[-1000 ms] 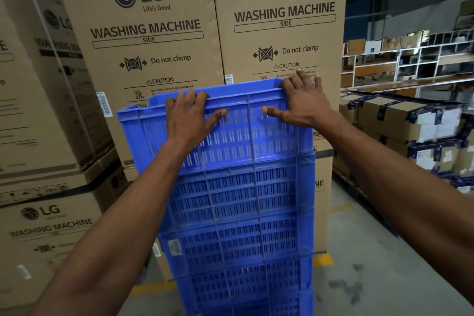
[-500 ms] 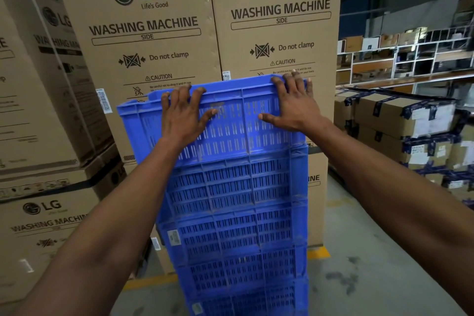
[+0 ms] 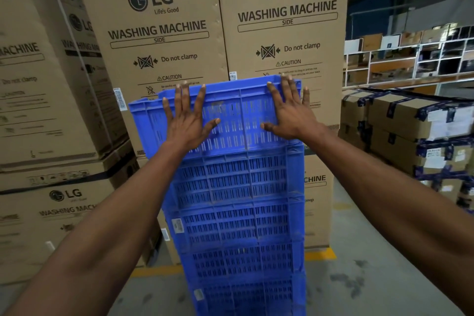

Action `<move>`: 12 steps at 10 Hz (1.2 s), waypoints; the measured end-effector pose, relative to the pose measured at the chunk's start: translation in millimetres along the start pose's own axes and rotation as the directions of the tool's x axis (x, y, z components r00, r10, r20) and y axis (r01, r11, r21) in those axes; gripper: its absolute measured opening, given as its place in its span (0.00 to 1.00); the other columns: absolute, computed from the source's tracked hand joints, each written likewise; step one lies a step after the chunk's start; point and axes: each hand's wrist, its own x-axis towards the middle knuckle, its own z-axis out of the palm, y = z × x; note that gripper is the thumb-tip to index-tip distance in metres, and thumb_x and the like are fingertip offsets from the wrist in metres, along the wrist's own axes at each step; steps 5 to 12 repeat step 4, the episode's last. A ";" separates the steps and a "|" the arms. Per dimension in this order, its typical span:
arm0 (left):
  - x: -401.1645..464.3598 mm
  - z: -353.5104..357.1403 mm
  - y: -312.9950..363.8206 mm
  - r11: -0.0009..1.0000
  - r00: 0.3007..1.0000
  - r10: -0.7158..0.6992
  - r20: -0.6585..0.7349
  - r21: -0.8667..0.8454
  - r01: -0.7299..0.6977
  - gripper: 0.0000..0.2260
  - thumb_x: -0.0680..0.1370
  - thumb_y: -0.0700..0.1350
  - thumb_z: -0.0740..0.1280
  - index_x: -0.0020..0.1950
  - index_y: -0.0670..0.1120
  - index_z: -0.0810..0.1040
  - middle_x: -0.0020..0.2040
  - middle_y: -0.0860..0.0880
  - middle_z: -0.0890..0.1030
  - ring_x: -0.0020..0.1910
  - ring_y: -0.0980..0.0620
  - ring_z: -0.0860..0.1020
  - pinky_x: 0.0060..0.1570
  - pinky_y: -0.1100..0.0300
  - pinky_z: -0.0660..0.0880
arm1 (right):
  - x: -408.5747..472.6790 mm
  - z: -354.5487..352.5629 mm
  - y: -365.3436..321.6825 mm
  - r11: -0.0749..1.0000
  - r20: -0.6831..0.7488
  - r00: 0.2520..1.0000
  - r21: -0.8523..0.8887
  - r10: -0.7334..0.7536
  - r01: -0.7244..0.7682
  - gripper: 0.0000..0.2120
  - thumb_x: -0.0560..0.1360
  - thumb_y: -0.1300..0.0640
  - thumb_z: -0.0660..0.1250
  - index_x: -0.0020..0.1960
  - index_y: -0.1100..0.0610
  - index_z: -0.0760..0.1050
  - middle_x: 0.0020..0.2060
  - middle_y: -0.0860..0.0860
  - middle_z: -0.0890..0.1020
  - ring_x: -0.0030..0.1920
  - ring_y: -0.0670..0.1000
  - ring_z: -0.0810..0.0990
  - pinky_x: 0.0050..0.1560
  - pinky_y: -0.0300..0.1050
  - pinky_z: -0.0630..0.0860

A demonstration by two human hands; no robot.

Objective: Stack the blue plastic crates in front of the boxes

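A tall stack of blue slotted plastic crates [image 3: 241, 215] stands on the floor directly before the LG washing machine boxes [image 3: 284, 33]. The top crate [image 3: 230, 113] sits skewed on the stack, its left corner jutting out past the crates below. My left hand [image 3: 188, 118] lies flat on the top crate's near wall, fingers spread and reaching to its rim. My right hand [image 3: 289, 108] presses flat on the same wall at the right, fingertips at the upper edge. Neither hand curls around anything.
More washing machine boxes [image 3: 46, 100] are stacked at the left. Taped cardboard cartons [image 3: 415, 131] sit piled at the right, with racking [image 3: 410, 59] behind them. A yellow floor line [image 3: 320, 255] runs under the boxes; bare concrete floor [image 3: 359, 277] lies to the right.
My fingers have straightened and spread, going from curled over the top crate's rim to lying flat against its wall. The crate has shifted slightly towards the boxes.
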 end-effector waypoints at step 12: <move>-171.6 -32.5 75.3 0.993 0.955 -0.057 0.292 -0.082 0.084 0.32 0.82 0.67 0.59 0.81 0.53 0.61 0.79 0.39 0.58 0.77 0.36 0.58 0.71 0.34 0.61 | -163.6 29.9 -49.9 0.974 0.127 0.986 0.211 -0.110 0.082 0.25 0.80 0.40 0.64 0.72 0.50 0.70 0.70 0.54 0.74 0.77 0.60 0.62 0.75 0.68 0.57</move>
